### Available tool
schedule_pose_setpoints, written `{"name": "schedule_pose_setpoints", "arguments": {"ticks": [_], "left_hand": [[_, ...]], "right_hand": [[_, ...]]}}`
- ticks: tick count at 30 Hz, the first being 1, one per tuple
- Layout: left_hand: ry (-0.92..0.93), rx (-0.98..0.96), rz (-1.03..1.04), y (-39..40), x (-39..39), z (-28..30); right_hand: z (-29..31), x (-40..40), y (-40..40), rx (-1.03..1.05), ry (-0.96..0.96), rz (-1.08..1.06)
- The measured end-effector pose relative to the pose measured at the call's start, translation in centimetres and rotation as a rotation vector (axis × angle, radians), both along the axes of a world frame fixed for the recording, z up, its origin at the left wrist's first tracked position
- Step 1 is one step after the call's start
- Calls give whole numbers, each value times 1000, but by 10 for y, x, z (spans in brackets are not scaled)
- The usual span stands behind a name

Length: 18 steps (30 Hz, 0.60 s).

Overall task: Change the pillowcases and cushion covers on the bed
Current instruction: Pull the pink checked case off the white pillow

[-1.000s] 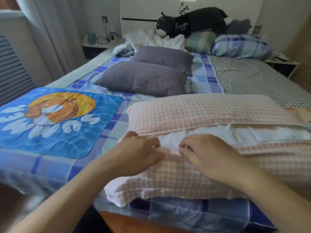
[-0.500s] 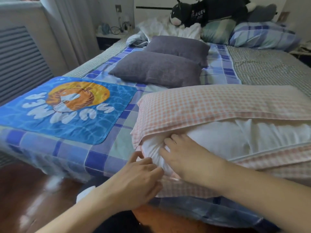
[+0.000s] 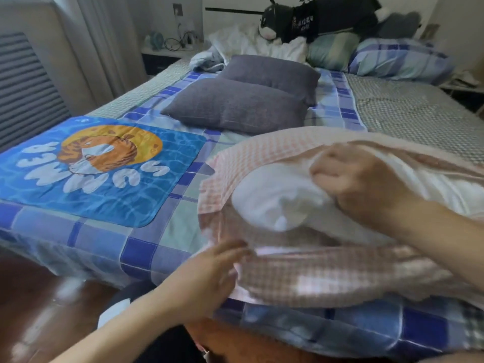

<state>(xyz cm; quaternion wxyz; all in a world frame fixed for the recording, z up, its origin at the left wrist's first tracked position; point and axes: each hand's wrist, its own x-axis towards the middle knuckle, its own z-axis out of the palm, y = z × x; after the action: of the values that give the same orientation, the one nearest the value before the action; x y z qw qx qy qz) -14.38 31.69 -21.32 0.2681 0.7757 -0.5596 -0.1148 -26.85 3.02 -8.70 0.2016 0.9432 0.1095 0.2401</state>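
the near edge of the bed [image 3: 136, 260] is seen running just under the left hand [image 3: 209, 279], with dark floor [image 3: 34, 292] open below and to the left of it. open blue-check sheet is left between the left hand and the summer mat [image 3: 99, 169], which is laid flat further left, close to the bed's near edge. beyond the right hand [image 3: 366, 184] a wide stretch of grey-check cover [image 3: 419, 121] is left free.

the pink-check pillowcase [image 3: 327, 279] is found right at the near edge, under and between both hands, its mouth gaped open toward the left. the white pillow [image 3: 275, 200] is exposed through that mouth. the right hand is curled and clamped on a bunch of the white pillow inside the opening, knuckles up, with the upper flap of the pillowcase draped past it. the left hand is blurred by motion; its fingers are laid at the lower lip of the pillowcase, but whether the cloth is pinched or only touched cannot be told.

count now: two grey cushions [image 3: 235, 106] are lying one behind the other, past the hands toward the headboard. one black plush toy [image 3: 319, 19] is stretched over the heap at the head of the bed, where one blue plaid pillow [image 3: 400, 58], one green striped pillow [image 3: 332, 48] and crumpled white bedding [image 3: 251, 45] are piled. one bedside table [image 3: 162, 55] is seen far left of the heap.
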Motion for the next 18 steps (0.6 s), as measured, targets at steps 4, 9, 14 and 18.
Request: {"name": "schedule_pose_setpoints", "arguments": {"ticks": [4,9,14,18], "left_hand": [[91,-301,359,-30,38,20],[28,-82,323,-47,48,18],[-119,-173,379,-67,52,24],[-196,-138,375,-87,56,36]], "right_hand": [[-44,-24,36,120,132,131],[-63,-38,68,265,126,-77],[-79,-50,109,133,196,-31],[-92,-21,115,39,153,-141]]}}
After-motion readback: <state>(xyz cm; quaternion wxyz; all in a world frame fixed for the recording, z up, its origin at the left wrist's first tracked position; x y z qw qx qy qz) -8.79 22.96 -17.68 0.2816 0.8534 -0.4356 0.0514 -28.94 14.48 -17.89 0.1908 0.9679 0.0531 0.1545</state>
